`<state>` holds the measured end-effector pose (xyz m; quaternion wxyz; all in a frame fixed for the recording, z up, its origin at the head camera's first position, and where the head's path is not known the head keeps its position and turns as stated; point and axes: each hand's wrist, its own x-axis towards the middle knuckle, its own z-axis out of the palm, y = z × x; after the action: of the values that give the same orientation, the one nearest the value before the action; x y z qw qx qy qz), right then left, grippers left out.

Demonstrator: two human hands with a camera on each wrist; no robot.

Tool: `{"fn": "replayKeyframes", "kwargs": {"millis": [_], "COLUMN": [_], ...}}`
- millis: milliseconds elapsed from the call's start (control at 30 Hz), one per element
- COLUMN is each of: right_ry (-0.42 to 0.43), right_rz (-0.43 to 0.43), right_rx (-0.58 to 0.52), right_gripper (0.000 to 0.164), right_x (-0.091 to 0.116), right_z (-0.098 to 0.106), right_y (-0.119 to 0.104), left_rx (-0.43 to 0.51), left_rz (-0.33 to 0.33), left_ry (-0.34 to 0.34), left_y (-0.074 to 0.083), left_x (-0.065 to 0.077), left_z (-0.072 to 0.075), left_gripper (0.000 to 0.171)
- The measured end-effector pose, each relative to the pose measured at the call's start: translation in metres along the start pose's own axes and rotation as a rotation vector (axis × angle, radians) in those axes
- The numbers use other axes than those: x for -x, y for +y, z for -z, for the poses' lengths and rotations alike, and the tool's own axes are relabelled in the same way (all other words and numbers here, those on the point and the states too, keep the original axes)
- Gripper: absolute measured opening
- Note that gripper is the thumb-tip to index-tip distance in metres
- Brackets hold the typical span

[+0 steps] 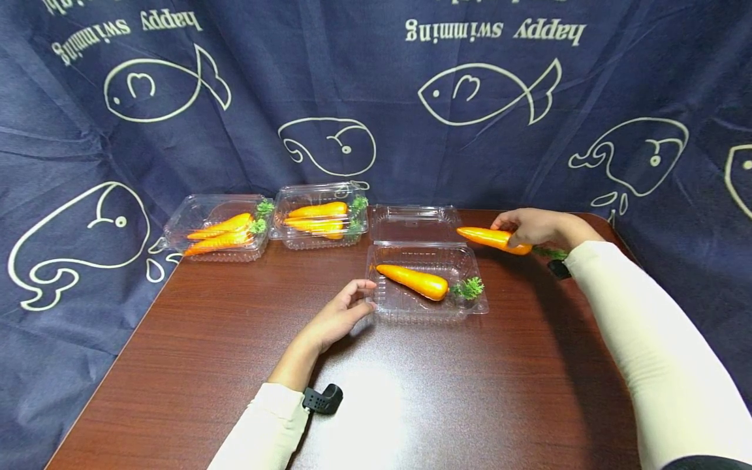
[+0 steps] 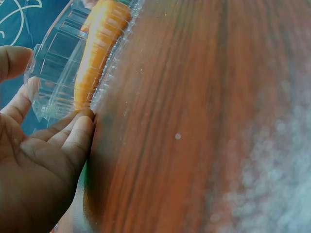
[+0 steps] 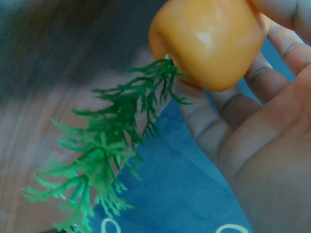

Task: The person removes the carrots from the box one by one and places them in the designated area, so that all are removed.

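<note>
An orange carrot [image 1: 495, 240] with a green leafy top [image 3: 112, 131] is held by its thick end in my right hand [image 1: 534, 227], with its tip pointing left over the clear plastic container's [image 1: 405, 312] back right corner. That container stands with its lid [image 1: 411, 225] folded back. Inside it lies another carrot [image 1: 414, 282], tip to the left, leaves [image 1: 470, 288] to the right. My left hand [image 1: 337, 318] is at the container's left end, its fingers spread and fingertips right at the wall, as the left wrist view also shows.
Two closed clear containers, one at the far left [image 1: 176, 235] and one beside it [image 1: 279, 228], hold carrots near the back of the brown wooden table [image 1: 223, 365]. A dark blue curtain [image 1: 376, 85] with fish and whale drawings hangs behind the table.
</note>
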<state>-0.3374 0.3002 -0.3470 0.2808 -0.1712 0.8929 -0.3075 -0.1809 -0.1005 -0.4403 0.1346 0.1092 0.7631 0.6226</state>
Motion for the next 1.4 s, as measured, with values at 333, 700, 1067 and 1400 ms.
{"fn": "replayKeyframes", "kwargs": {"millis": [333,700,1067,1400], "right_ry": [0.021,0.085,0.171,0.339], "right_rz": [-0.04,-0.076,-0.076,-0.013], "right_rx": [-0.031,-0.019,0.052,0.099], "right_gripper": [0.046,0.052,0.051,0.043], "right_x": [0.005,0.015,0.018,0.007], "right_z": [0.005,0.006,0.013,0.004], "right_y": [0.038,0.07,0.086,0.088], "left_rx": [0.007,0.007,0.003,0.026], "left_rz": [-0.005,-0.003,-0.005,-0.021], "left_ry": [-0.021,-0.029,-0.041,-0.031], "left_y": [-0.006,-0.004,0.001,-0.001], "left_x": [0.003,0.001,0.001,0.001], "left_z": [-0.004,-0.005,-0.002,0.001], "left_gripper": [0.042,0.041,0.043,0.043]}}
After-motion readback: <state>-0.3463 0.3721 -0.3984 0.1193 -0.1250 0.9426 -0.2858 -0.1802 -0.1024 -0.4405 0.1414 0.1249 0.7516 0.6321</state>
